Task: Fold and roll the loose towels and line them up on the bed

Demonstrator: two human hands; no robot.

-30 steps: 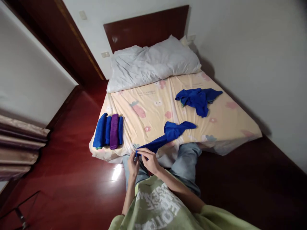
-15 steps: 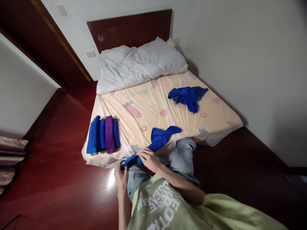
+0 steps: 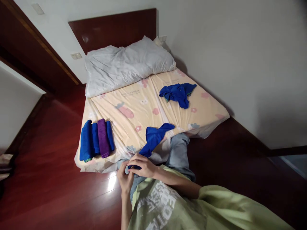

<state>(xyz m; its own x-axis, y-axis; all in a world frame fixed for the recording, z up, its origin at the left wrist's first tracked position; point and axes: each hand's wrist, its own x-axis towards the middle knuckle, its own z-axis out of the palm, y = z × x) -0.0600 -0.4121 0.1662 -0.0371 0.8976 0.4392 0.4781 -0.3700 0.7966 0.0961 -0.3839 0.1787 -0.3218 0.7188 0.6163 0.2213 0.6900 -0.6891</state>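
A blue towel [image 3: 155,136] trails over the front edge of the bed, its far part lying loose on the sheet. Its near end is gathered over my lap between my two hands. My left hand [image 3: 125,179] pinches that end from the left side. Fingers bent over the same end, my right hand [image 3: 144,166] grips it close to the left and hides part of the cloth. Left of the hands, a purple rolled towel [image 3: 103,139] lies side by side with several blue rolled towels [image 3: 85,142].
Another blue cloth [image 3: 178,93] lies crumpled on the right of the bed [image 3: 129,134]. A white pillow [image 3: 129,67] stretches along the dark headboard [image 3: 117,30]. Walls flank the bed at the back and right. Reddish floor [image 3: 55,179] runs along the left.
My right hand has moved left along the towel, close to the left hand, and the stretch of cloth between them has become short and bunched. The view has swung slightly right.
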